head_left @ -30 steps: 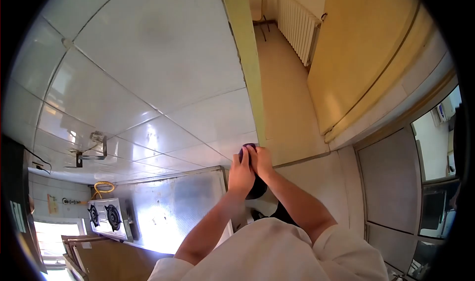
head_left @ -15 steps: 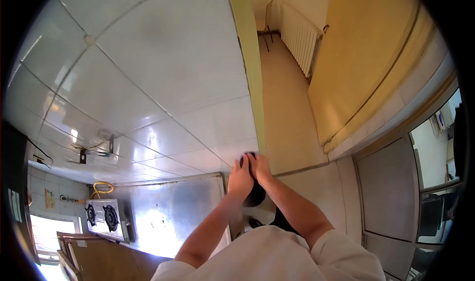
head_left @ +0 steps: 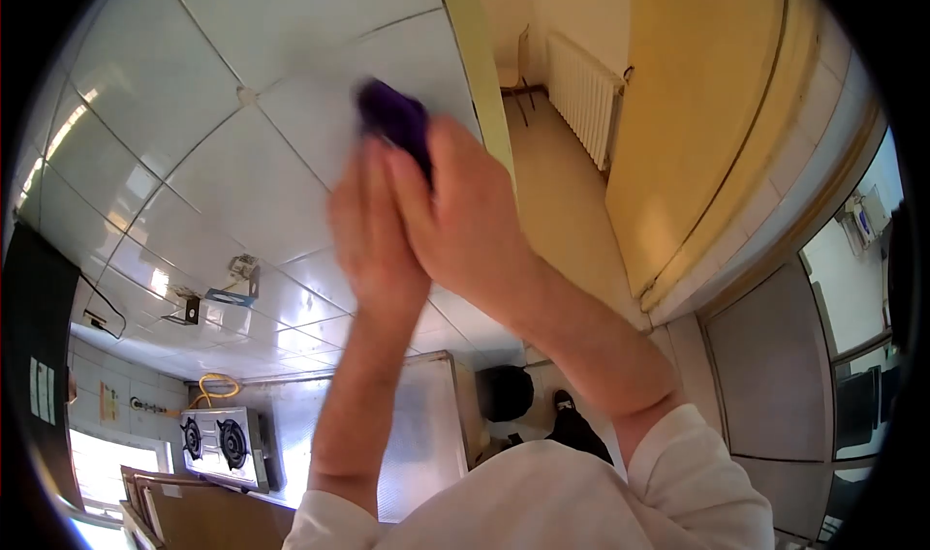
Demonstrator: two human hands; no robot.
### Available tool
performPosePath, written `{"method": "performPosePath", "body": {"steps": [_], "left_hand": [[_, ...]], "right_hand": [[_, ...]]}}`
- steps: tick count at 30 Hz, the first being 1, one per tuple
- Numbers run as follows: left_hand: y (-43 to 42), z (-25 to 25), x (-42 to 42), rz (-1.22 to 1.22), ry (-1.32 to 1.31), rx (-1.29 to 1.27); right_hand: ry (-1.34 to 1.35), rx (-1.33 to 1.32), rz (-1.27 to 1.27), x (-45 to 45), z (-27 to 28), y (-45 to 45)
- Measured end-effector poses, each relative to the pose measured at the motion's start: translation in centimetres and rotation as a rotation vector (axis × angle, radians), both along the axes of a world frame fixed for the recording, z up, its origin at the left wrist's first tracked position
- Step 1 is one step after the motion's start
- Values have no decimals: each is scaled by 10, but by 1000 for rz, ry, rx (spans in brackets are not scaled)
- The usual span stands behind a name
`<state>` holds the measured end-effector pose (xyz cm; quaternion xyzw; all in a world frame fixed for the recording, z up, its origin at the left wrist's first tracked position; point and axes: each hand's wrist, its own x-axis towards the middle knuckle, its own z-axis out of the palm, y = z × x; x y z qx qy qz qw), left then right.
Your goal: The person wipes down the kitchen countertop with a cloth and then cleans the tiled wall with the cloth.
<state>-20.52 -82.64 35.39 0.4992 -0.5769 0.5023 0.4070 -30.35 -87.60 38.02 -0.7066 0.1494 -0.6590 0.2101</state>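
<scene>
A dark purple cloth (head_left: 395, 114) is bunched at the fingers of both hands, in front of the white tiled wall (head_left: 281, 153). My right hand (head_left: 475, 211) is closed on the cloth from the right side. Pressed close beside it, my left hand (head_left: 373, 226) is blurred by motion, its fingers together against the cloth's lower left part. The cloth's far end is smeared, and whether it touches the tiles cannot be made out.
A metal counter (head_left: 417, 434) and a two-burner gas stove (head_left: 223, 443) stand lower left. Metal brackets (head_left: 232, 289) stick out from the wall. A black round object (head_left: 506, 392) is on the floor. A yellow door (head_left: 697, 114) is at the right.
Both hands have risen from low near the wall's bottom corner to high in front of the tiles, taking the cloth up and left. The black round object now shows fully.
</scene>
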Motion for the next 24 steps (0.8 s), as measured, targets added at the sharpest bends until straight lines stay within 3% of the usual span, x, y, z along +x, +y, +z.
{"method": "performPosePath", "body": {"steps": [2,4,9,13,15,17,18,21,23,24], "left_hand": [[-1,24,11,37,-95,-112],[0,18,17,28,-131,-124],[7,-124,31,-132,108,217],[35,-263,19,-124,170,600],[41,-327,13,-140,183,797],[54,-390,9,-116,141,1042],[58,-402,7,-110,99,1220],[54,-404,-5,36,68,1230],[56,-366,-11,62,88,1205],[52,-365,-6,91,106,1064]], "right_hand": [[-55,-174,-45,9,22,-2],[38,-137,-33,10,12,-4],[519,306,-10,-8,-87,9],[697,488,-108,-13,-239,5],[813,581,-125,-14,-351,6],[796,695,19,-16,-450,4],[782,749,93,-16,-470,4],[715,994,96,-8,-441,1],[613,892,209,-6,-409,0],[572,841,267,-7,-383,-2]]}}
